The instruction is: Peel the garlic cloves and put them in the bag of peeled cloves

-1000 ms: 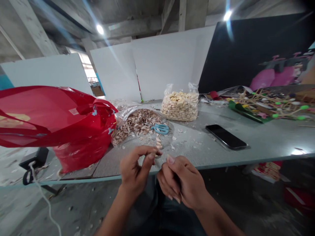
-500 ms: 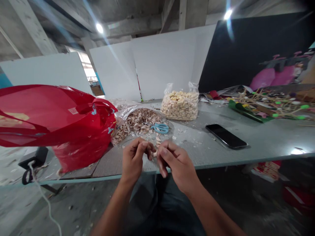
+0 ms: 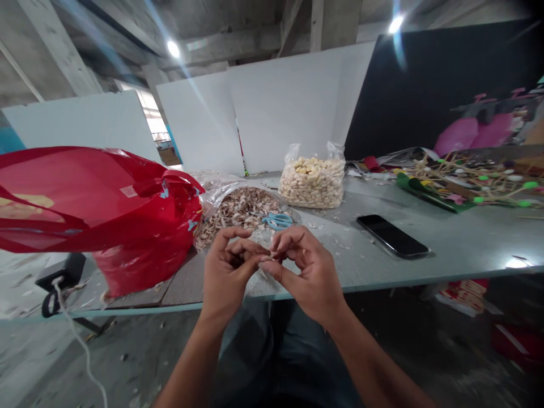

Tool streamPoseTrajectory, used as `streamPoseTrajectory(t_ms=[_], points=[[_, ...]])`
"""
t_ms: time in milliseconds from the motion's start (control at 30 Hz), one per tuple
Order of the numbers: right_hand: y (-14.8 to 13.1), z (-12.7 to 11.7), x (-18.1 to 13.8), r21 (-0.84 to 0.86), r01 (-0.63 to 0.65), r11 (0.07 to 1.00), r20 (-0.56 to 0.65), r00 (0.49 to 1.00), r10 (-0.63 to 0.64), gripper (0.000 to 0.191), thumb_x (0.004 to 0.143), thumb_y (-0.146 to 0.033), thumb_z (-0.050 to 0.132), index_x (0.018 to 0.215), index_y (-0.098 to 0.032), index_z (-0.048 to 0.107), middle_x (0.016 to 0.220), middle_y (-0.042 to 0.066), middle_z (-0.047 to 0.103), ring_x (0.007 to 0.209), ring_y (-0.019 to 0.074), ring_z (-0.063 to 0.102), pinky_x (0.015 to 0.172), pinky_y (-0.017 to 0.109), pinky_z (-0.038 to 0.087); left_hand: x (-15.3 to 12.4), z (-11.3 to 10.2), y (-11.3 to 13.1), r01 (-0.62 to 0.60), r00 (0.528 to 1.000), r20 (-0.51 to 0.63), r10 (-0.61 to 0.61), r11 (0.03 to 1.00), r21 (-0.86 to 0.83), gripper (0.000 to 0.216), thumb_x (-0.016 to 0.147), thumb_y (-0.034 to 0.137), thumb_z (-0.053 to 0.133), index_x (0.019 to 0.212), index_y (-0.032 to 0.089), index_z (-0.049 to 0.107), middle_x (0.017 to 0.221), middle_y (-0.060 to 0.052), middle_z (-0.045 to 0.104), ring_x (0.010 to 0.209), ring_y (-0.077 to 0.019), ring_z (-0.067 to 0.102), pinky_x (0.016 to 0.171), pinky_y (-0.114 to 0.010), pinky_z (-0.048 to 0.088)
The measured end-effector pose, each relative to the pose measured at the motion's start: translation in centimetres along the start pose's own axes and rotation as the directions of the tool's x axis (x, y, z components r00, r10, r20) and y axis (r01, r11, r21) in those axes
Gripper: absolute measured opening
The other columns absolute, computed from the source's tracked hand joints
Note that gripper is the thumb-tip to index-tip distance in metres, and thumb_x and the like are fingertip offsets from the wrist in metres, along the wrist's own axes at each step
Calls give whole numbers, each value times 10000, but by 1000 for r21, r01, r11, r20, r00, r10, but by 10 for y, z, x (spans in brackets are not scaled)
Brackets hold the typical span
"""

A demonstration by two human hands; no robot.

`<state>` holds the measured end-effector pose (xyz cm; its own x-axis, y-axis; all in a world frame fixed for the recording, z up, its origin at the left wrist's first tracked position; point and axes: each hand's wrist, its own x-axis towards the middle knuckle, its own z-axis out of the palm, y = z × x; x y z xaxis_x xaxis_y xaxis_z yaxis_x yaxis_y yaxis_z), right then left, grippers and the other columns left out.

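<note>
My left hand [image 3: 225, 277] and my right hand [image 3: 309, 275] meet fingertip to fingertip above the table's front edge. Between their thumbs and forefingers is a small pale garlic clove [image 3: 267, 257], mostly covered by the fingers. Both hands are closed in a pinch on it. Just beyond them lies a heap of dry brownish garlic skins [image 3: 244, 205] on clear plastic. Blue-handled scissors [image 3: 278, 221] rest at the heap's right side. Behind stands a clear plastic bag [image 3: 312, 184] full of peeled cloves.
A large red plastic bag [image 3: 144, 255] takes up the left of the table [image 3: 340, 272]. A black phone [image 3: 391, 235] lies to the right. Craft sticks with coloured balls [image 3: 480, 181] clutter the far right. A black box [image 3: 62, 271] with a white cable sits at lower left.
Both hands have turned and risen slightly, and their fingertips have come together over the clove. The pale piece seen beyond the fingers before is now hidden behind the hands.
</note>
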<state>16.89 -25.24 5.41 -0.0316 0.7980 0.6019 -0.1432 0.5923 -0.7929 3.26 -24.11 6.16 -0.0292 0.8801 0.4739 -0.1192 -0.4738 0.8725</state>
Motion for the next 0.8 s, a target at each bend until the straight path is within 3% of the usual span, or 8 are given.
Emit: streamPoseTrajectory(t_ms=[400, 800], points=[[8, -6, 7, -38, -28, 999, 18, 999, 29, 181, 757, -214, 711, 814, -204, 540, 788, -7, 602, 725, 115, 590, 667, 245, 496, 2, -1, 4, -84, 993, -65, 103, 966, 243, 365, 668, 207, 766, 915, 181, 498, 668, -3, 697, 603, -130, 649, 555, -204, 453], [15, -12, 12, -21, -97, 995, 92, 991, 99, 245, 732, -269, 740, 850, -199, 538, 764, -11, 600, 706, 106, 571, 654, 232, 482, 5, -2, 1, -30, 996, -69, 52, 956, 293, 384, 653, 218, 767, 936, 174, 511, 673, -7, 696, 630, -151, 667, 561, -217, 446]])
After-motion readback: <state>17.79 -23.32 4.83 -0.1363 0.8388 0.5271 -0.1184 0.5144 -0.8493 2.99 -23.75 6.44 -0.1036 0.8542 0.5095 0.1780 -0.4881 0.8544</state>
